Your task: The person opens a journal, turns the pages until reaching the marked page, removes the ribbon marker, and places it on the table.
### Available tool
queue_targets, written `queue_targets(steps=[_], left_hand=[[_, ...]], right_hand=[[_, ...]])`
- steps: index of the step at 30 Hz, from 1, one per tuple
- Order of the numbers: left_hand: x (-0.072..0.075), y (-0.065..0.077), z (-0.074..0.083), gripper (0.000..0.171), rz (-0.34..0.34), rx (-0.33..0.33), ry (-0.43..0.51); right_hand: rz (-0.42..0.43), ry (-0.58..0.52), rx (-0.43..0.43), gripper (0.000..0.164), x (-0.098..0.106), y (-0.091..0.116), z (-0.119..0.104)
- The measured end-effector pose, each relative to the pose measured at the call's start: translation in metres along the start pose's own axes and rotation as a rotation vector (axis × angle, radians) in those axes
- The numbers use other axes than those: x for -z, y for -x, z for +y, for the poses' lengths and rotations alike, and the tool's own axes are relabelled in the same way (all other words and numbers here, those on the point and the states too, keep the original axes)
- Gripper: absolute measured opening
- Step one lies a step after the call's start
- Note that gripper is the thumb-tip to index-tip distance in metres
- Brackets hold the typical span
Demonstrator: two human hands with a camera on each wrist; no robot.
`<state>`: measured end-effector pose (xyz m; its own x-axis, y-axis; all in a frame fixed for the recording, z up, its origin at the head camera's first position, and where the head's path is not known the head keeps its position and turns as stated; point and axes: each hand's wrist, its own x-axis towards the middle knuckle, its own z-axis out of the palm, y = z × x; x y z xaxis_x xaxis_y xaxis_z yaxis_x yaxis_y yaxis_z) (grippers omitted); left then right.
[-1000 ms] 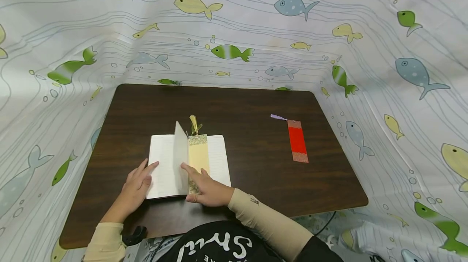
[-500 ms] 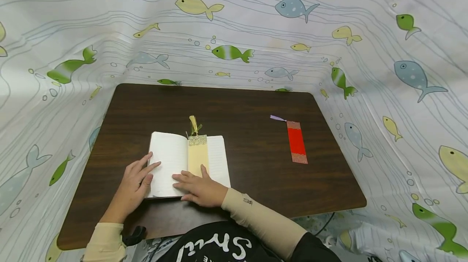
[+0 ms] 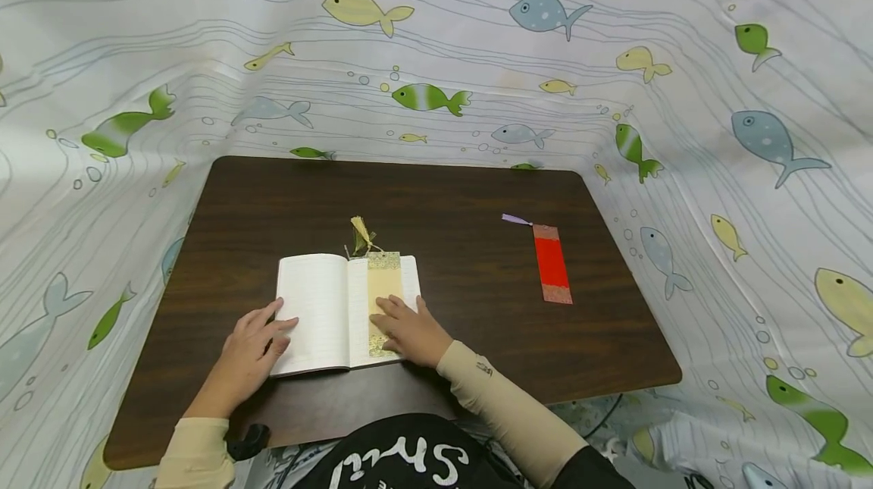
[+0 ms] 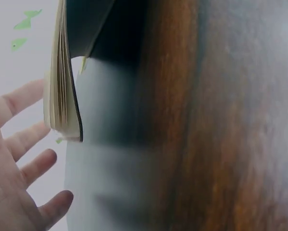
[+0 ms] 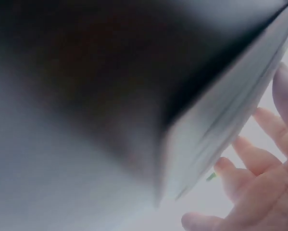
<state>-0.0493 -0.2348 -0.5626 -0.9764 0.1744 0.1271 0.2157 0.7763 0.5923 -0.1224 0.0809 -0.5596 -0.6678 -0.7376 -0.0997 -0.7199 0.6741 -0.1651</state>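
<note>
An open notebook (image 3: 314, 315) with lined white pages lies near the table's front edge. On its right page is a pale yellow bookmark (image 3: 385, 277) with patterned gold ends, its yellow tassel (image 3: 362, 233) sticking out past the top. My right hand (image 3: 414, 333) rests on the bookmark's lower half, fingers loosely spread and covering part of it. At the left page's outer edge, my left hand (image 3: 248, 349) touches the paper with relaxed fingers. The left wrist view shows the page block (image 4: 62, 91) beside spread fingers; the right wrist view is blurred, with fingers (image 5: 252, 156) along the notebook's edge.
A red bookmark (image 3: 552, 264) with a purple tassel (image 3: 517, 219) lies on the right side of the dark wooden table (image 3: 450, 201). Fish-patterned white cloth (image 3: 443, 42) surrounds the table. A black object (image 3: 249, 442) is by the left forearm at the front edge.
The standing page has come down on the left side. The yellow bookmark has shifted right, away from the fold, and my right hand has moved right with it. My left hand stays at the edge.
</note>
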Motion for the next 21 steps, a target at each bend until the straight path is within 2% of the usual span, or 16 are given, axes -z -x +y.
queue_targets(steps=[4, 8, 15, 18, 21], left_hand=[[-0.004, -0.002, 0.000, 0.045, -0.015, 0.010, -0.011], [-0.003, -0.003, -0.001, 0.043, -0.022, 0.027, 0.003], [-0.004, -0.004, -0.002, 0.043, -0.039, 0.035, 0.031], [-0.006, -0.004, -0.002, 0.043, -0.042, 0.026, 0.042], [-0.007, -0.005, -0.001, 0.043, -0.042, 0.021, 0.042]], right_hand=[[-0.011, -0.068, -0.110, 0.065, 0.002, 0.014, 0.026], [-0.035, -0.140, -0.211, 0.066, 0.007, 0.022, 0.043], [0.026, -0.262, -0.113, 0.063, 0.006, 0.018, 0.046], [0.040, -0.288, -0.106, 0.061, 0.004, 0.016, 0.046], [0.057, -0.395, -0.127, 0.060, 0.003, 0.016, 0.051]])
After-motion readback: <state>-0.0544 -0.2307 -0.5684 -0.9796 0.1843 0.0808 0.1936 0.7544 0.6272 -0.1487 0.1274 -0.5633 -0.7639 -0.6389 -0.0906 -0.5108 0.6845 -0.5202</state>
